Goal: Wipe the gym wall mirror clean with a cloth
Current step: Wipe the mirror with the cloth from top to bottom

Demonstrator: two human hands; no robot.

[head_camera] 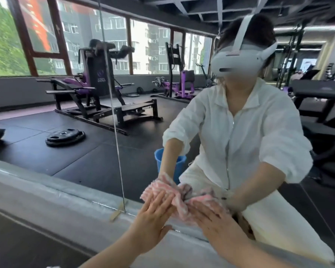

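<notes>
Fingers (163,198) of left hand (153,219) straight, flat on pink cloth (179,202); right hand (217,223) same, fingers spread, pressing cloth against mirror (85,151). Cloth low on glass, just above grey bottom ledge (46,192). Vertical seam (115,128) between mirror panels just left of hands. Reflected: person in white shirt, blue bucket (161,159) behind forearm, black-purple weight machine (97,89) with logo too blurred to read, weight plate (65,137) on floor, windows.

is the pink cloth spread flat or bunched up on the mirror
Bunched up. The pink cloth lies in crumpled folds between the left hand and right hand, both pressing it flat-fingered against the mirror.
</notes>
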